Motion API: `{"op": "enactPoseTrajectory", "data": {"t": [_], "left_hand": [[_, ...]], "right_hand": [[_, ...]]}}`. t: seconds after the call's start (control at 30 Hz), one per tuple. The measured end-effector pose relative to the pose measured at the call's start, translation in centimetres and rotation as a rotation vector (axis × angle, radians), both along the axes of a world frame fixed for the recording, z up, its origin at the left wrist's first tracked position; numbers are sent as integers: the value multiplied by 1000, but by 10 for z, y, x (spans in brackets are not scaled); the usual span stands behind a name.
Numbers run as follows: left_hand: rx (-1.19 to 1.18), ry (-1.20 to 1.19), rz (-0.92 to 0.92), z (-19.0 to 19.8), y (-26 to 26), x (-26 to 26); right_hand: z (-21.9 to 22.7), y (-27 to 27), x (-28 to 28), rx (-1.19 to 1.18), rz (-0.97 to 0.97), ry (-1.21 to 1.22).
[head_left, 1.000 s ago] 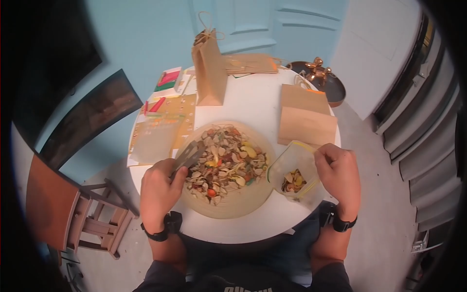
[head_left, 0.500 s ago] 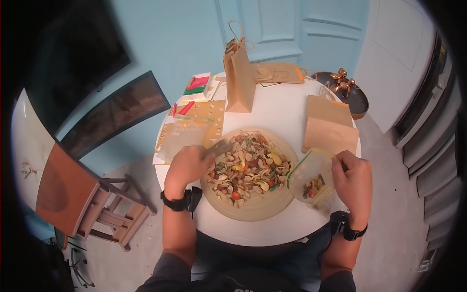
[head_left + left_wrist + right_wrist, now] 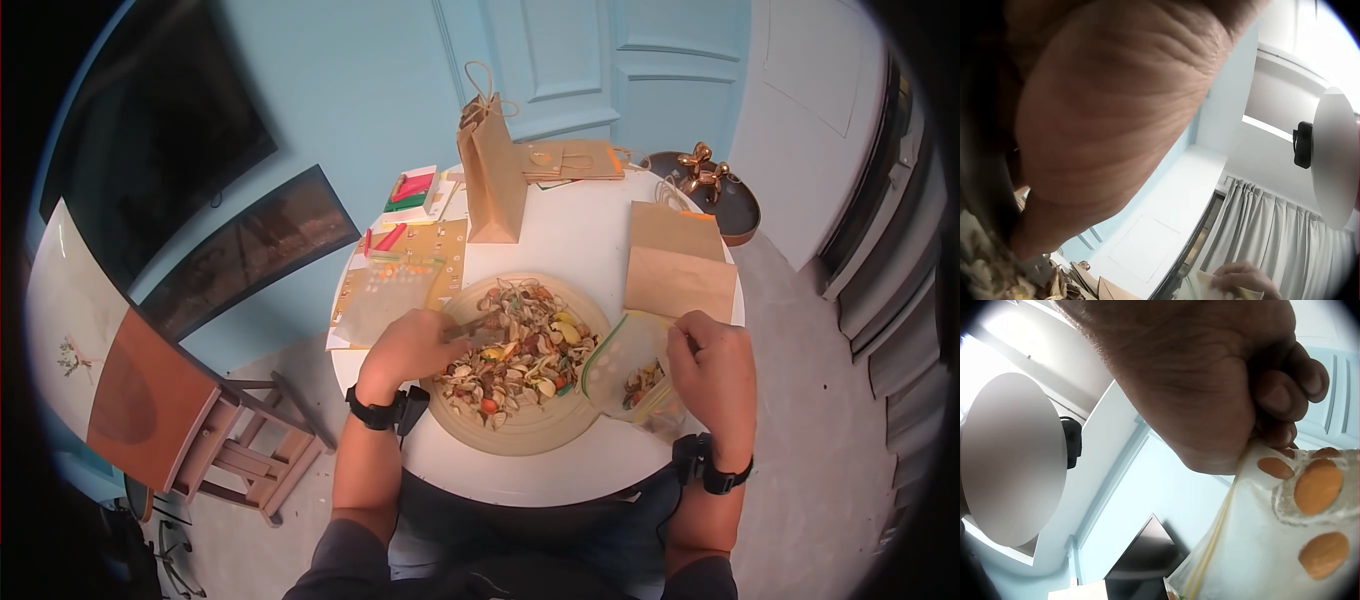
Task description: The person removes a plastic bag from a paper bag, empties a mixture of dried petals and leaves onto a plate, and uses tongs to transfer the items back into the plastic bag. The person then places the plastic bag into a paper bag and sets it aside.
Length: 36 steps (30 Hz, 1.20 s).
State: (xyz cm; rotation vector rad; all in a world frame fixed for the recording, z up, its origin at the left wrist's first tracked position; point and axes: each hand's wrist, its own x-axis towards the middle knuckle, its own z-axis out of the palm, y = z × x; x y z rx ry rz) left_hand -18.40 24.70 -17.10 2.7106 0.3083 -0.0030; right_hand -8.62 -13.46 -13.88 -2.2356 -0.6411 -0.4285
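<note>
My left hand (image 3: 412,345) grips metal tongs (image 3: 468,328), whose far ends reach into a heap of dried petals and slices (image 3: 530,350). This potpourri-like mix of tan, yellow, orange and green pieces fills a wide, pale round bowl (image 3: 490,440). Right of the bowl, my right hand (image 3: 715,375) pinches the rim of a clear zip bag (image 3: 605,375). Its mouth gapes toward the bowl, and a small amount of the mix lies inside. In the right wrist view the zip bag (image 3: 1254,550) shows orange dots, with curled fingers at its edge.
A brown paper bag (image 3: 492,190) stands behind the bowl, and another lies flat as a folded paper bag (image 3: 680,265) at right. More flat bags (image 3: 570,160) lie at the back. A dotted zip bag (image 3: 385,300) is at left, near a box with red and green items (image 3: 412,192).
The head view has shifted, moving the table rightward in frame. My left hand has turned, bringing the tongs lower into the mix. My right hand keeps its hold on the bag.
</note>
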Motion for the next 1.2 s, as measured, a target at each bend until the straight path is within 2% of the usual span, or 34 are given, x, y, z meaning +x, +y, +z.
{"op": "enactPoseTrajectory", "data": {"t": [0.47,0.6,0.87,1.07,1.17,1.2], "left_hand": [[74,-22,26,0,-20,-4],[101,-93,-7,-8,-16,-11],[97,-175,18,30,-53,-37],[51,-259,-121,68,-100,-54],[2,-278,-212,78,-125,-51],[56,-317,-292,72,-127,-47]], "right_hand": [[0,0,-3,-11,8,-7],[-1,-2,-4,-1,20,-28],[-15,7,-3,-3,97,-46],[-20,10,-2,-40,156,-75],[-22,10,-1,-45,170,-92],[-22,10,0,-47,173,-97]]}}
